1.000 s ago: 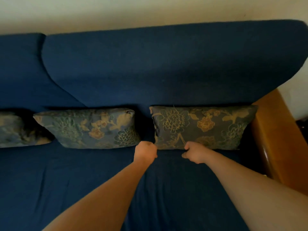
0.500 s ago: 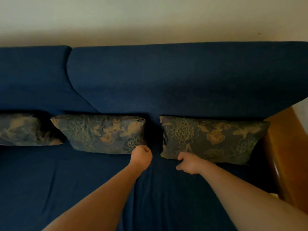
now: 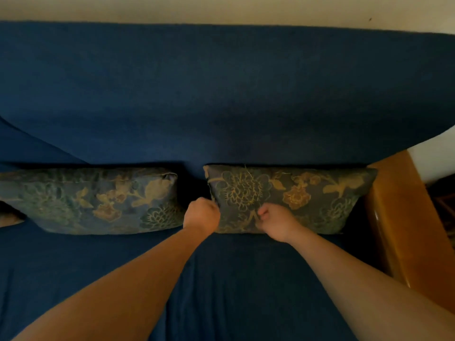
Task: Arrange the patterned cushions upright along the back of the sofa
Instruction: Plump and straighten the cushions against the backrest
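Observation:
Two floral patterned cushions stand upright against the dark blue sofa back [image 3: 221, 94]. The right cushion [image 3: 307, 193] sits in the corner by the armrest, and the middle cushion [image 3: 98, 200] stands to its left across a small gap. A sliver of a third cushion [image 3: 7, 219] shows at the far left edge. My left hand [image 3: 202, 214] is a fist closed at the right cushion's lower left edge and hides that corner. My right hand [image 3: 275, 222] has its fingers curled, pinching the fabric on the cushion's front face.
The blue seat [image 3: 234, 291] stretches toward me under both forearms. A wooden armrest [image 3: 406, 230] bounds the sofa on the right. A pale wall [image 3: 221, 8] runs behind the sofa back.
Both hands moved forward from the seat onto the right cushion, the left to its left edge, the right onto its front. The view shifted closer and to the right.

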